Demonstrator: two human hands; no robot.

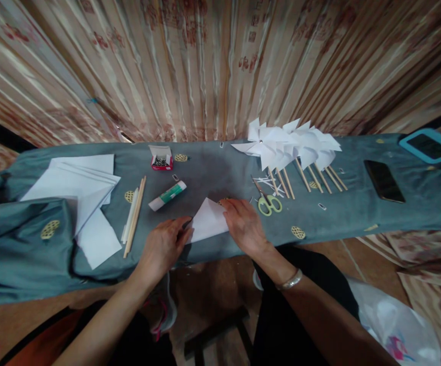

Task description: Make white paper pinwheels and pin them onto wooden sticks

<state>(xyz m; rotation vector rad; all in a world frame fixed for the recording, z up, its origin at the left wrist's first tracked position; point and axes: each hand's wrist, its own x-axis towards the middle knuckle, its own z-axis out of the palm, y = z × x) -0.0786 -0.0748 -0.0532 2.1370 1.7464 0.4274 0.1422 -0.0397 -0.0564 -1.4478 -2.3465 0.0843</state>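
A folded sheet of white paper (208, 222) lies at the front of the cloth-covered table, one corner pointing away from me. My left hand (167, 240) pinches its left corner between thumb and fingers. On the right side my right hand (243, 222) has its fingers closed over the paper's edge. Just beyond the left hand is a glue stick (167, 195) with a green label. Close to the right hand rest green-handled scissors (269, 203), with thin paper strips (272, 184) beside them.
Several paper pinwheels (292, 144) on sticks lie at the back. A small red box of pins (162, 158), wooden sticks (135, 218) and white paper sheets (94, 231) are to the left. A phone (384, 180) and blue-framed device (432, 145) sit right. A curtain (213, 71) hangs behind.
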